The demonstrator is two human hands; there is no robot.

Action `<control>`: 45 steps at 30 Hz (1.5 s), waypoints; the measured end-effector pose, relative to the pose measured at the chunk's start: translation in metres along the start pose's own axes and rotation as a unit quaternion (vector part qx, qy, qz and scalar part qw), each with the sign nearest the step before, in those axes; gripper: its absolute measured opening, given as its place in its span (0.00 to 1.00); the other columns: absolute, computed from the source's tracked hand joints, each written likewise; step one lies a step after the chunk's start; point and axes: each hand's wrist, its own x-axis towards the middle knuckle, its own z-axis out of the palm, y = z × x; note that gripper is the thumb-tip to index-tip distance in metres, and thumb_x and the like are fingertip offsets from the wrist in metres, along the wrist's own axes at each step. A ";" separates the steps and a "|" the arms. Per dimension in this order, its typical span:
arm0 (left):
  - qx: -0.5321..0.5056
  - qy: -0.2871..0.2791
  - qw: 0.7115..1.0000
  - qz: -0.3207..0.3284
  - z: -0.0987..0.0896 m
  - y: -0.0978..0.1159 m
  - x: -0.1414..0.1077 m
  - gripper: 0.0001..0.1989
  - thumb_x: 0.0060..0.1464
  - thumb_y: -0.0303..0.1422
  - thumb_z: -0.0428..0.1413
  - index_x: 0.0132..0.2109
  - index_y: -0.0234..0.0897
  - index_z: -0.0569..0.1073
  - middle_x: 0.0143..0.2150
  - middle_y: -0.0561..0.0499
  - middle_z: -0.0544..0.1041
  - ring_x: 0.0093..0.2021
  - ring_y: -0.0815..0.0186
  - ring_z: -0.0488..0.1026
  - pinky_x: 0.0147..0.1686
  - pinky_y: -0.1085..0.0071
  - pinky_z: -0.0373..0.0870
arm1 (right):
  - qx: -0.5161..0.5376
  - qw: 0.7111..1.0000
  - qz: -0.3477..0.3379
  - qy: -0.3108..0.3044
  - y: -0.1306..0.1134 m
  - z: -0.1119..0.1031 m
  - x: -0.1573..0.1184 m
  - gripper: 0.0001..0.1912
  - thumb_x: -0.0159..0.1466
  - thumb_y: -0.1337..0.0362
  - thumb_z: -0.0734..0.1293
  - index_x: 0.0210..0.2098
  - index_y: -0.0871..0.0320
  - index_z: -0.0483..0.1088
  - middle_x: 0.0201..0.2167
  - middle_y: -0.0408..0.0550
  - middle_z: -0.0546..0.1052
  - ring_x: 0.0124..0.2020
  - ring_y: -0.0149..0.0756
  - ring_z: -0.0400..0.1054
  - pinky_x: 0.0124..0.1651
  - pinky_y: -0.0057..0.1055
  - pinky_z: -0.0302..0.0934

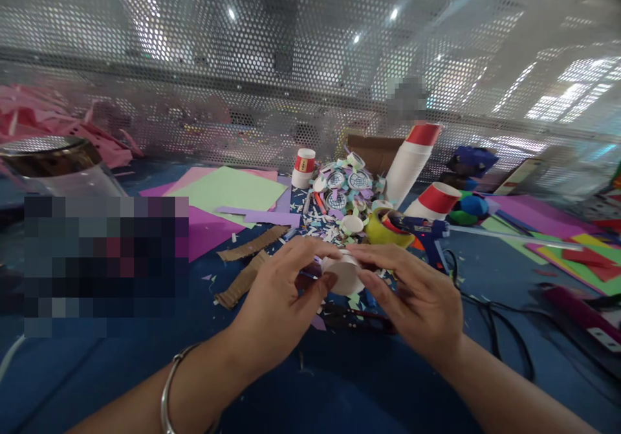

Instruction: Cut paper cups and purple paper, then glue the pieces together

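Observation:
Both my hands hold a small white round paper piece, shaped like the cut-off base of a paper cup, above the middle of the table. My left hand pinches its left side between thumb and fingers. On the right side, my right hand has its thumb and fingertips closed on the rim. Just below lies a dark tool, partly hidden, that looks like scissors. Beyond the fingers, a blue glue gun rests at a yellow, bowl-like object. Scraps of cut paper are strewn around there.
Behind the scraps is a pile of decorated round pieces. Stacked paper cups lean to its right. Coloured sheets and corrugated strips lie left. A black cable and purple power strip are right, before a perforated metal screen.

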 end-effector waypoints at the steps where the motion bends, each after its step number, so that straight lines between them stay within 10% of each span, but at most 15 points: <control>1: 0.000 0.000 1.000 0.008 -0.001 0.000 0.001 0.12 0.58 0.25 0.53 0.46 0.45 0.72 0.43 0.53 0.73 0.37 0.71 0.72 0.35 0.75 0.73 | 0.002 1.000 -0.004 0.002 -0.001 0.000 0.000 0.11 0.64 0.73 0.66 0.44 0.58 0.75 0.42 0.49 0.81 0.44 0.35 0.75 0.47 0.32 0.69; 31: 0.081 0.025 0.995 0.059 0.001 0.007 -0.001 0.16 0.57 0.21 0.50 0.46 0.42 0.75 0.42 0.48 0.72 0.39 0.66 0.71 0.37 0.68 0.74 | -0.019 1.000 0.000 -0.025 0.002 0.001 -0.005 0.10 0.64 0.74 0.65 0.41 0.54 0.71 0.45 0.48 0.80 0.47 0.37 0.74 0.49 0.37 0.69; 45: 0.226 -0.032 0.973 -0.038 -0.033 0.019 -0.002 0.20 0.57 0.30 0.54 0.56 0.47 0.64 0.52 0.48 0.74 0.47 0.59 0.75 0.43 0.62 0.74 | 0.023 0.996 0.075 -0.045 0.008 0.010 -0.005 0.01 0.62 0.68 0.66 0.34 0.55 0.70 0.34 0.46 0.80 0.32 0.34 0.75 0.33 0.29 0.70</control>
